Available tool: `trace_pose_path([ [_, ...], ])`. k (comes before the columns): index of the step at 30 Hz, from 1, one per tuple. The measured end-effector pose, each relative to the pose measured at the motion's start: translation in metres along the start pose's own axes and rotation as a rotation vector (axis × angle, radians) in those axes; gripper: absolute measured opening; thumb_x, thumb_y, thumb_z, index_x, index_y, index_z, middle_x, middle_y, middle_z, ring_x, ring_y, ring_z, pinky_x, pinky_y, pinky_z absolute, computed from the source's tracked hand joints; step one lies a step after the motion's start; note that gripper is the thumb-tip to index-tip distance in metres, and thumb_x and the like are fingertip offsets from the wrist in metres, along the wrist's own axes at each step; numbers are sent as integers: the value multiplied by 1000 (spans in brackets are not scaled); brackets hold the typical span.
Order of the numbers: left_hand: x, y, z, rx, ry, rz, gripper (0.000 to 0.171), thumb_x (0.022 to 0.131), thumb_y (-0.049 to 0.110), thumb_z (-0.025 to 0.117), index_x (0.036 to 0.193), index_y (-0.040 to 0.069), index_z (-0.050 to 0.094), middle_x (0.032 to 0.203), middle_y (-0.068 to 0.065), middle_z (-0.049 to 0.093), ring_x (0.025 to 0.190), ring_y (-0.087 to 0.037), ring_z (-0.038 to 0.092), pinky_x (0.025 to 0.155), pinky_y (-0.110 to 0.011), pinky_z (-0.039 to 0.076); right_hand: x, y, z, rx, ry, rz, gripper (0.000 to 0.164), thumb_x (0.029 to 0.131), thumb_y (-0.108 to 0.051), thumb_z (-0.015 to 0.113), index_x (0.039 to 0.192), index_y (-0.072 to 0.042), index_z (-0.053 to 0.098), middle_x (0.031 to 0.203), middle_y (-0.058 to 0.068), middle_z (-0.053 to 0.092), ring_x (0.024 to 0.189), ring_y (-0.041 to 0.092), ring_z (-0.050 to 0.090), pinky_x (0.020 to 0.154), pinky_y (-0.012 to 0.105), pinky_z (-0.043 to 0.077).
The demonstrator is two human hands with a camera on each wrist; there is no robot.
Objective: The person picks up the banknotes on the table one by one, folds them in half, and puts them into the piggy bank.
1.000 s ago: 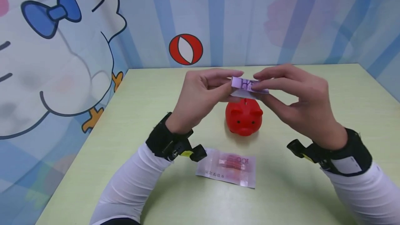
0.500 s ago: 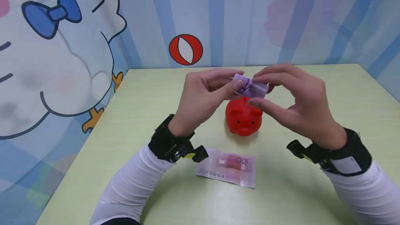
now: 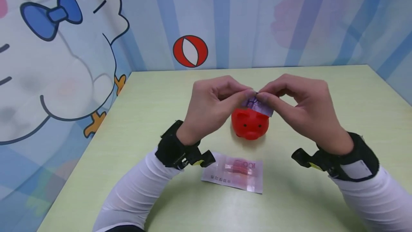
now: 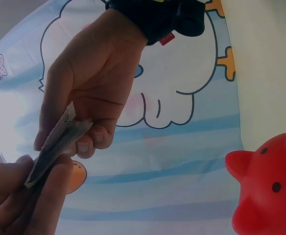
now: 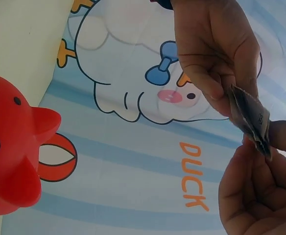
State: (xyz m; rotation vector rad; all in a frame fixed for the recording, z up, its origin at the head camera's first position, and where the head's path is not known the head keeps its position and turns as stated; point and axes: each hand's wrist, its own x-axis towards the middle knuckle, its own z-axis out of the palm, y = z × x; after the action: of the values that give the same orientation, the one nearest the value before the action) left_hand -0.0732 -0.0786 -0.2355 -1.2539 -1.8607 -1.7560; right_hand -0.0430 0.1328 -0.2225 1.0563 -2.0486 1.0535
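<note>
A small folded purple banknote [image 3: 261,107] is held up in the air between both hands. My left hand [image 3: 212,108] pinches its left part with thumb and fingers, while my right hand [image 3: 305,112] pinches the upper edge close beside the left thumb. Seen from the left wrist, the folded note [image 4: 55,144] has layers that gape a little on one side. Behind and just below it in the head view stands a red piggy bank [image 3: 250,125], its top hidden by the note and fingers. From the right wrist, the piggy bank [image 5: 8,147] is apart from both hands.
A pink 100 banknote [image 3: 222,169] with a crease and a shiny strip lies flat on the pale table [image 3: 154,124], nearer the person than the piggy bank. A printed cartoon backdrop [image 3: 244,20] rises behind the table and along its left side.
The purple note has tilted and come slightly lower, now covering the piggy bank's top. My right fingers, spread apart half a second ago, have closed into a pinch beside the left thumb.
</note>
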Motion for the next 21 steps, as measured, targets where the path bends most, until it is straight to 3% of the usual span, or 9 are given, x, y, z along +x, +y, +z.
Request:
trace_pose_path([
  [2,1,1,-1,-13,9,13,13,84,-2,73,96,-6,73,87,-14,74,75,-14,73,72,-35,60,0,0,-2,32,14,41,30,72,16,76,95,-2,74,86,3,72,76,9,66,74,18,55],
  [5,2,2,-3,-53,2,3,15,84,-2,72,98,-7,72,89,-15,73,76,-17,73,73,-37,60,-1,0,-3,71,36,34,26,73,17,74,94,1,74,84,7,72,76,11,66,75,19,55],
  [9,2,5,-6,-88,-25,-77,22,86,1,72,106,-5,72,94,-13,74,80,-21,73,75,-38,60,0,2,-2,77,68,-25,21,75,17,73,92,5,72,82,11,70,74,12,64,71,19,53],
  [16,3,9,-11,-139,-62,-204,26,86,4,72,112,-2,71,98,-11,75,82,-27,74,77,-38,60,1,1,-3,48,107,12,22,75,17,73,94,6,72,85,12,70,77,12,64,75,19,54],
  [21,3,8,-11,-144,-52,-233,28,87,2,71,114,-3,69,98,-13,74,80,-25,74,78,-38,59,2,1,-1,-107,140,-91,21,82,-1,76,103,2,74,89,11,71,80,13,64,79,18,51],
])
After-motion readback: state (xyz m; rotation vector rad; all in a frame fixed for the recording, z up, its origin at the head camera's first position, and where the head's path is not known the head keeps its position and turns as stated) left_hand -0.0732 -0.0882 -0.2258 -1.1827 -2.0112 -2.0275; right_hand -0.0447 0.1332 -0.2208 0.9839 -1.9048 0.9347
